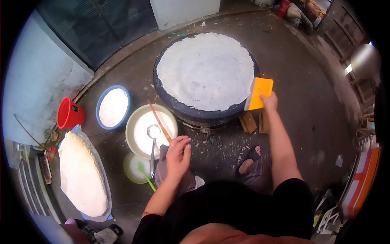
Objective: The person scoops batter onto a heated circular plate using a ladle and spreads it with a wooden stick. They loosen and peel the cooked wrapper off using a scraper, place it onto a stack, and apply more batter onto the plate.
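My right hand (269,101) grips an orange scraper (261,93). Its blade edge meets the right rim of a round black griddle (180,107). A thin pale crepe (205,69) covers most of the griddle top. Over my knee, my left hand (178,156) holds nothing, its fingers loosely bent and the thumb apart. Closest to it is a pale green basin (131,136) of white batter. A ladle (153,152) and a long reddish-brown wooden stick (159,122) rest in that basin, the stick's lower end close to my left fingers.
A small green bowl (129,173) with a green-handled brush (146,177) stands beside the basin. Further left are a blue basin (128,106) of white powder, a red bucket (70,114) and a tray with a stack of pale flat sheets (81,175). Wooden blocks (248,122) lie under the griddle.
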The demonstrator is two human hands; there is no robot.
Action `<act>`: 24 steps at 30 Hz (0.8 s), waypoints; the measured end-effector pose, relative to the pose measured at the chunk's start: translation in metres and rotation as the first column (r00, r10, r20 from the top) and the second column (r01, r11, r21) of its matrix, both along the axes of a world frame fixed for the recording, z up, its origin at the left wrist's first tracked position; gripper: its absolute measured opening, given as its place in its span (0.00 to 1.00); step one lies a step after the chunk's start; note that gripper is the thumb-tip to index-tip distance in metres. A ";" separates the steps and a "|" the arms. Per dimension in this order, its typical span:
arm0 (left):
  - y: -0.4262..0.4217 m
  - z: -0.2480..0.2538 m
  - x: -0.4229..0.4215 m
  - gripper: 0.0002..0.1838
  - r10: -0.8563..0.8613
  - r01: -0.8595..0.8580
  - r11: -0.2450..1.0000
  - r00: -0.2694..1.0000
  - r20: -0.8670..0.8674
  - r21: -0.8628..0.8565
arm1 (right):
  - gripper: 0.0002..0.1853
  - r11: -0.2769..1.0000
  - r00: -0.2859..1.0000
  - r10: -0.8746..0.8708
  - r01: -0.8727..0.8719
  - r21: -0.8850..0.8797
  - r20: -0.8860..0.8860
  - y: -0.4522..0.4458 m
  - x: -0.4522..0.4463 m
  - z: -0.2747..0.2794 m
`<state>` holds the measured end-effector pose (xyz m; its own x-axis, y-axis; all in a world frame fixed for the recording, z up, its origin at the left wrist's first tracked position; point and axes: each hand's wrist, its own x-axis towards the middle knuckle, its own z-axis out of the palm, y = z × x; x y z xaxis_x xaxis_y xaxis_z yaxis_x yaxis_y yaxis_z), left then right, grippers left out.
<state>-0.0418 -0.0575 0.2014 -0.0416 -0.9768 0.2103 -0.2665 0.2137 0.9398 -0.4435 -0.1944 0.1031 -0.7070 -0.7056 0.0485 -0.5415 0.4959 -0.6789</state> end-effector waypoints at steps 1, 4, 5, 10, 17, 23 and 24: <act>0.001 0.001 -0.002 0.10 0.010 -0.009 0.999 0.999 0.048 -0.036 | 0.21 1.000 0.999 0.019 -0.018 -0.006 0.036 0.015 0.024 0.003; 0.002 0.004 -0.010 0.10 0.013 -0.002 0.993 0.995 0.098 -0.115 | 0.21 0.997 0.991 0.050 -0.042 -0.063 0.128 0.063 0.103 -0.016; 0.002 0.004 -0.012 0.10 0.009 0.008 0.987 0.995 0.101 -0.161 | 0.21 0.994 0.986 0.107 -0.103 -0.037 0.131 0.085 0.142 0.013; -0.006 0.001 -0.017 0.13 -0.058 0.074 0.981 0.994 0.097 -0.176 | 0.25 0.734 0.733 0.652 -0.674 0.084 0.193 0.145 0.201 0.034; -0.081 0.008 -0.021 0.20 -0.049 0.220 0.930 0.869 0.493 -0.295 | 0.21 0.340 0.392 0.918 -0.848 0.406 0.050 0.157 0.175 0.095; -0.152 -0.092 -0.048 0.21 0.119 0.500 0.794 0.431 0.895 -0.346 | 0.17 0.328 0.357 0.934 -0.843 0.427 -0.013 0.152 0.183 0.073; -0.154 -0.096 -0.050 0.21 0.116 0.506 0.793 0.423 0.899 -0.340 | 0.15 0.324 0.328 0.943 -0.856 0.403 -0.061 0.153 0.185 0.072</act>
<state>-0.0917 -0.2116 0.1056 -0.6698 -0.6533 0.3529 -0.7112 0.7010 -0.0522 -0.2583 -0.0414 0.1751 0.3912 -0.8990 -0.1970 -0.8737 -0.2954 -0.3866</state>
